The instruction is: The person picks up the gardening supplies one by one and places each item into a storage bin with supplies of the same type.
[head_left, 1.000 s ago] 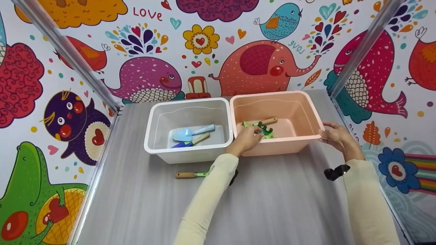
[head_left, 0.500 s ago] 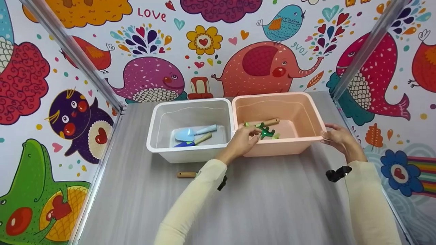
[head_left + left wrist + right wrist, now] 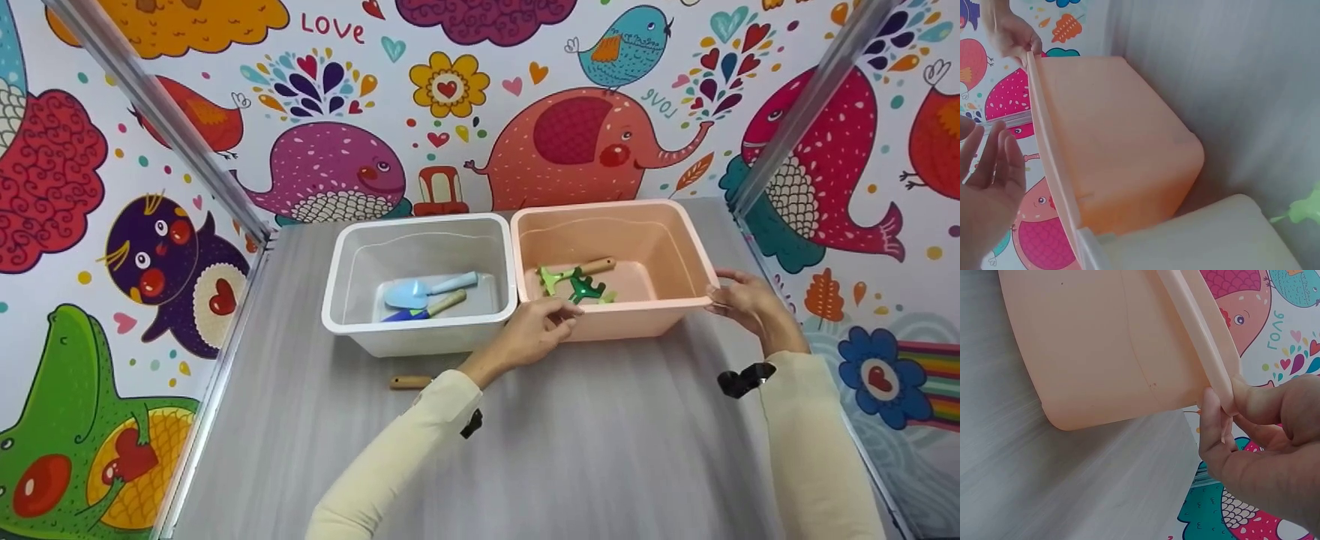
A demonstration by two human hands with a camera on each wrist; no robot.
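My left hand [image 3: 536, 331] hovers at the near rim of the pink bin, fingers loosely bent and holding nothing; the left wrist view shows its fingers apart. My right hand [image 3: 1264, 433] pinches the near right corner of the pink bin [image 3: 1089, 343] between thumb and fingers. Inside that bin lie a light green hand rake [image 3: 551, 277] with a wooden handle and a dark green toy-like rake head [image 3: 585, 288], its lower part hidden by the rim. The white bin [image 3: 420, 340] to the left holds a light blue trowel [image 3: 407, 293] and a dark blue trowel [image 3: 409, 315] with a wooden handle.
A wooden handle [image 3: 410, 382] lies on the grey table [image 3: 600, 435] before the white bin, partly covered by my left sleeve. In the left wrist view a light green tool part [image 3: 1304, 208] shows beside that bin. Patterned walls with metal posts [image 3: 787, 120] enclose the table.
My left hand has drawn back out of the pink bin toward me, leaving the dark green rake head inside. My right hand keeps its hold on the bin's corner.
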